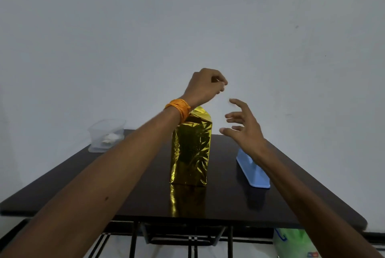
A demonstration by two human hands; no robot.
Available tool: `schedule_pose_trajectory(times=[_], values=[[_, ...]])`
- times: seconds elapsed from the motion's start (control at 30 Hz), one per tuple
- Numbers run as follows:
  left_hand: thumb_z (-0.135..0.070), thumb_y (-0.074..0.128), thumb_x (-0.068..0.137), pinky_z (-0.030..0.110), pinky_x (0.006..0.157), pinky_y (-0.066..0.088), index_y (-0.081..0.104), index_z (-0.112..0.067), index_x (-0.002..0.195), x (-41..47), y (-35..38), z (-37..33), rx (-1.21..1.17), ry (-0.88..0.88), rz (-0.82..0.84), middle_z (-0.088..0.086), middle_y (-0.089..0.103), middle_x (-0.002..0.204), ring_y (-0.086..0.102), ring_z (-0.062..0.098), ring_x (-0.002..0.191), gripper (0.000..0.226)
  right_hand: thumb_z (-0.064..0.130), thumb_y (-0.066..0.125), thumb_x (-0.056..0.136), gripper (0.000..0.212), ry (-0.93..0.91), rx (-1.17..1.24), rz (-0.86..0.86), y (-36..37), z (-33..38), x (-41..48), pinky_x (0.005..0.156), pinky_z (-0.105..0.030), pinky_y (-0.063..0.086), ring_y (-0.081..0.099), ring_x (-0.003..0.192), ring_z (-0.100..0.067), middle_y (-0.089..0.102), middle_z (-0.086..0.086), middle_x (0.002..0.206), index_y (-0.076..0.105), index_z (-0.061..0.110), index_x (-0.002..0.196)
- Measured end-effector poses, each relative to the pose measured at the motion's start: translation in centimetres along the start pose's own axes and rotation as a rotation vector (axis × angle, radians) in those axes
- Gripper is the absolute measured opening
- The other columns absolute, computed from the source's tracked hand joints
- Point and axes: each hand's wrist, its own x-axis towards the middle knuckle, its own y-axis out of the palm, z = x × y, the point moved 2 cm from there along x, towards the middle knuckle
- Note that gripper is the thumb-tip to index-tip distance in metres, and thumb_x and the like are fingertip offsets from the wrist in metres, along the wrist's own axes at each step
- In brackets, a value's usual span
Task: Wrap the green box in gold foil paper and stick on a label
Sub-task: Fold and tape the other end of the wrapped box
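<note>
Arms out front, left hand pinching what's probably the label, right hand spread, so I'd steady the box, then press it flat.

No text, brand or number can be read. A green-and-white bag below the near edge of the tabletop carries a curved blue mark on its upper left. It also has a small red-and-blue patch at its lower right. Both are too blurred and small to make out as letters.
</note>
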Motion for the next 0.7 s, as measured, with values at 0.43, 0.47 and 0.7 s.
schedule_pose_trajectory(times=[0.43, 0.47, 0.7], values=[[0.012, 0.045, 0.084, 0.016, 0.063, 0.043, 0.065, -0.018, 0.118, -4.9, -5.4, 10.0, 0.037, -0.209, 0.300, 0.003, 0.068, 0.112, 0.062, 0.010, 0.101, 0.050, 0.017, 0.081, 0.082, 0.071, -0.147, 0.018, 0.074, 5.5, 0.7, 4.1, 0.096, -0.021, 0.047, 0.069, 0.092, -0.006, 0.074, 0.008, 0.086, 0.044, 0.033, 0.142], [0.012, 0.049, 0.084, 0.014, 0.061, 0.044, 0.063, -0.017, 0.120, -4.9, -5.4, 10.0, 0.014, -0.207, 0.337, 0.002, 0.068, 0.112, 0.062, 0.008, 0.098, 0.049, 0.020, 0.079, 0.084, 0.068, -0.142, 0.025, 0.069, 5.5, 0.6, 4.1, 0.099, -0.029, 0.048, 0.070, 0.091, -0.007, 0.074, 0.008, 0.085, 0.045, 0.033, 0.141], [-0.021, 0.077, 0.083, 0.027, 0.083, 0.056, 0.070, -0.015, 0.114, -3.7, -4.7, 10.7, -0.046, -0.118, 0.282, 0.000, 0.073, 0.105, 0.068, 0.014, 0.098, 0.032, 0.020, 0.078, 0.086, 0.067, -0.073, 0.089, 0.012, 5.7, -0.2, 4.1, 0.095, -0.034, 0.054, 0.070, 0.085, -0.009, 0.074, 0.003, 0.080, 0.044, 0.030, 0.143]])
